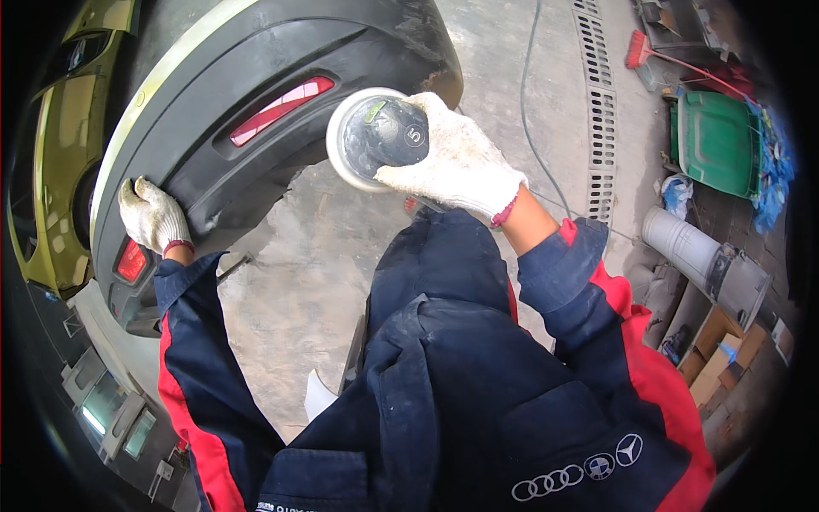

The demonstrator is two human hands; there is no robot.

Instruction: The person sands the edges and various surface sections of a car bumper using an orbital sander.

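Note:
A dark car bumper with a pale yellow-green upper band curves across the upper left. Red reflectors are set in it. My left hand, in a white knit glove, rests on the bumper near its lower left end, its fingers together; whether it grips the part is unclear. My right hand, gloved likewise, is closed around the top of a round power sander with a dark body and white rim. The sander is at the bumper's lower right edge; its underside is hidden, so contact cannot be told.
A hose runs over the concrete floor beside a slotted drain cover. On the right are a red broom, a green bin, a white bucket and cardboard boxes. A yellow-green car stands at far left.

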